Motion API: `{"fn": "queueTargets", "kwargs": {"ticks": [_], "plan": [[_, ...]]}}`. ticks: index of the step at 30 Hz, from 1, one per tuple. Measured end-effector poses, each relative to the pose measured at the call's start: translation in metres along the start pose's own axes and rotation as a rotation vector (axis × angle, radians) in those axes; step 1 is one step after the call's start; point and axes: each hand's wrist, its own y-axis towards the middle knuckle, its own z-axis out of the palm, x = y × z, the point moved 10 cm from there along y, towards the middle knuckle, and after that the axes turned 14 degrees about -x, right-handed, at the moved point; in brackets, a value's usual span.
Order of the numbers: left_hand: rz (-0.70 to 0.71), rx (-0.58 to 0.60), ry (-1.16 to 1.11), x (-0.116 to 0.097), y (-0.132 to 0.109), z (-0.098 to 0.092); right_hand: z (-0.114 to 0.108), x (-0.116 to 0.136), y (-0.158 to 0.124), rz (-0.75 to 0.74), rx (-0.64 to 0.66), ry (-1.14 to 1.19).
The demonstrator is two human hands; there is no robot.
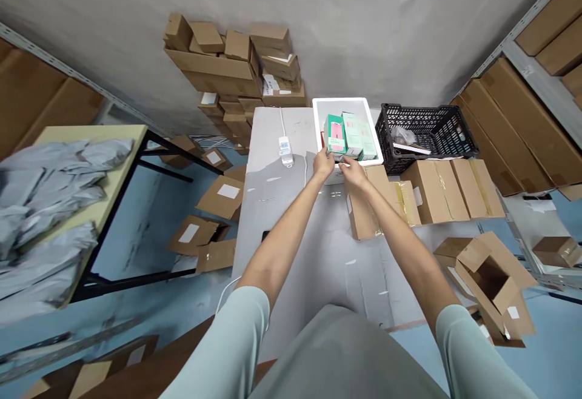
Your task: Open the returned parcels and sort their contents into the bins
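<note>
Both arms reach forward to a white foam bin at the far end of the table. A green box with a pink panel is at the bin's left front. My left hand is closed around its lower left corner. At its lower right corner, the fingers of my right hand are bent in and grip it. Several paler green boxes stand in the bin just to the right. The fingertips are partly hidden behind the hands.
A black crate with a plastic bag adjoins the bin. Cardboard boxes line the table's right side. A white power strip and cable lie left. Grey parcels cover a side table; opened cartons sit on the floor.
</note>
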Motion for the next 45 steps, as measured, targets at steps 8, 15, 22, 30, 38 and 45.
{"fn": "queueTargets", "kwargs": {"ticks": [8,15,22,30,38,45], "plan": [[0.040,0.018,-0.042,0.024,-0.120,-0.025,-0.064,-0.027,-0.103,0.037,-0.066,0.168],[-0.054,0.054,-0.151,0.079,-0.324,-0.032,-0.181,-0.086,-0.253,0.126,-0.213,0.182],[-0.177,0.371,-0.147,0.073,-0.496,0.055,-0.292,-0.176,-0.405,0.353,-0.372,0.181],[-0.106,0.651,-0.006,0.020,-0.557,0.187,-0.426,-0.233,-0.510,0.485,-0.732,0.142],[-0.315,0.642,0.063,0.017,-0.562,0.263,-0.509,-0.304,-0.558,0.721,-1.003,0.056],[-0.258,0.611,0.131,0.021,-0.565,0.277,-0.489,-0.329,-0.557,0.760,-1.002,0.352]]}}
